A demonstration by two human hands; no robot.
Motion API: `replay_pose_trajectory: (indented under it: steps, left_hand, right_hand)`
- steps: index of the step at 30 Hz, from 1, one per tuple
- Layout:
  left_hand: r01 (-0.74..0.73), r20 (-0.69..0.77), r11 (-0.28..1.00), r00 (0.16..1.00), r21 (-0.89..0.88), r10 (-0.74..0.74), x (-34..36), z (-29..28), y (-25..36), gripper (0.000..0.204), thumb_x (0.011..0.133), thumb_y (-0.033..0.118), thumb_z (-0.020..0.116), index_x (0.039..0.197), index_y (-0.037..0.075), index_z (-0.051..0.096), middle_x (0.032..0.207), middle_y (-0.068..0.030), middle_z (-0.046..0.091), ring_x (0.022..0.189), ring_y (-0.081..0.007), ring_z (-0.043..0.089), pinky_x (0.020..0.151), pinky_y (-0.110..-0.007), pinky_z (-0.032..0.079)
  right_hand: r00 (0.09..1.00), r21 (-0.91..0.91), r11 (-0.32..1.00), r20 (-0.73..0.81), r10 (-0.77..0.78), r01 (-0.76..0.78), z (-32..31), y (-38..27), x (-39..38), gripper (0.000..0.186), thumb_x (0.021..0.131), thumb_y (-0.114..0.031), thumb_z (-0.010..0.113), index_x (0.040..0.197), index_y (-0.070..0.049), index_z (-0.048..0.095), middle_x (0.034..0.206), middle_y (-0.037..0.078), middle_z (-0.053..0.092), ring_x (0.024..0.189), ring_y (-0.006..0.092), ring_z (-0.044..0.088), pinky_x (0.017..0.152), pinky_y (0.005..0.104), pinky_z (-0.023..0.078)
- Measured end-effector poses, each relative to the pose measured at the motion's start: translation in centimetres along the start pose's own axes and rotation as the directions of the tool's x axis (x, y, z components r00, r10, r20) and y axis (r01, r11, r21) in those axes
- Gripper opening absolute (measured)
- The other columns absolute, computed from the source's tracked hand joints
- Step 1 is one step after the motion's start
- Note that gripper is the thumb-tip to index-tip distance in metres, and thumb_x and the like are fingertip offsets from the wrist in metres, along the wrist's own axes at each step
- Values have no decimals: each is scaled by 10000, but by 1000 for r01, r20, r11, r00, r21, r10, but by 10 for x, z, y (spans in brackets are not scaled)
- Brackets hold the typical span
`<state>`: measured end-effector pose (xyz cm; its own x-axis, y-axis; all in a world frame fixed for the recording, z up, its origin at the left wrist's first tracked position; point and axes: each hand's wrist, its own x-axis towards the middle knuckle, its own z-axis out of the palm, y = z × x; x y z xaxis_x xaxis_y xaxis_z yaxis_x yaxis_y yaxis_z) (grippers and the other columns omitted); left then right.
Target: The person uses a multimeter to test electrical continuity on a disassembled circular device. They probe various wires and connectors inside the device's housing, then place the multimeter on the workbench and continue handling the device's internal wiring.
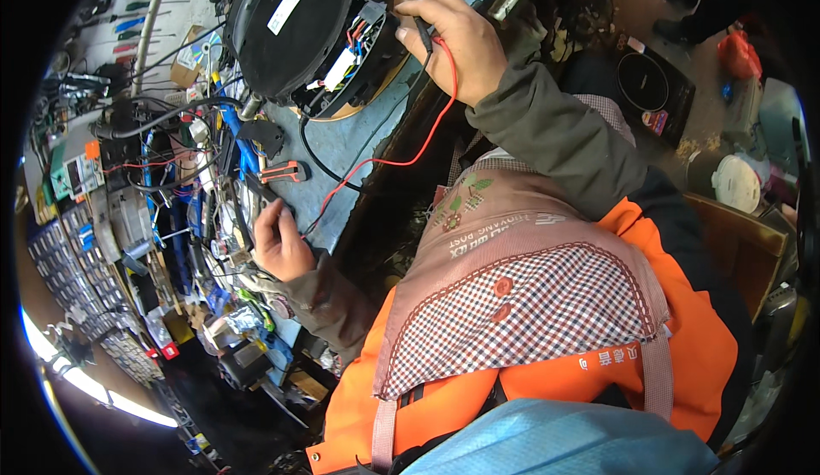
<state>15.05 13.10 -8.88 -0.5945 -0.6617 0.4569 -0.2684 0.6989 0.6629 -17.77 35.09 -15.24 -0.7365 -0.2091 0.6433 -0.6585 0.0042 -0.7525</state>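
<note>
At upper centre, the right hand (457,43) is pinching a red-wired probe (423,31) against an opened black appliance (290,26), while at centre left the left hand (282,244) is gripping a black probe (256,186).

Black round appliance shell (286,26) w/ white sticker, tan rim underneath. Red probe lead (401,161) across blue-grey bench top (350,133). Olive-grey sleeves (555,129), bright orange jacket (683,338). Apron (530,287) pinkish-brown up top, red/white check lower down, red buttons, cherry print. Light blue fabric (555,441) at btm edge.
</note>
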Motion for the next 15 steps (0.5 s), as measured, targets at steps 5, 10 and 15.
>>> replay_pose_trajectory:
  steps: [5,10,15]
  left_hand:
    - [57,-51,994,997,90,-52,-15,-8,-13,182,998,4,689,1162,-18,766,1104,-70,767,1022,-143,684,960,-293,529]
    - [118,-52,984,992,133,-112,-22,-19,-30,175,995,22,703,1148,-15,778,1099,-67,771,995,-135,691,919,-276,540]
    - [171,-36,979,985,114,-168,-20,-21,-32,174,989,16,707,1143,-20,778,1083,-72,775,972,-131,692,911,-275,542]
  right_hand:
    - [1000,41,999,-8,14,-14,4,-2,-1,282,967,-151,770,1231,-72,712,1020,142,681,901,358,701,794,402,573]
    - [989,232,967,131,74,-103,-1,1,3,344,987,-115,727,1318,-61,652,922,159,700,820,327,710,754,398,561]
    - [941,247,947,317,122,-207,0,12,12,374,987,-144,648,1345,-37,653,982,168,778,934,360,750,835,450,594]
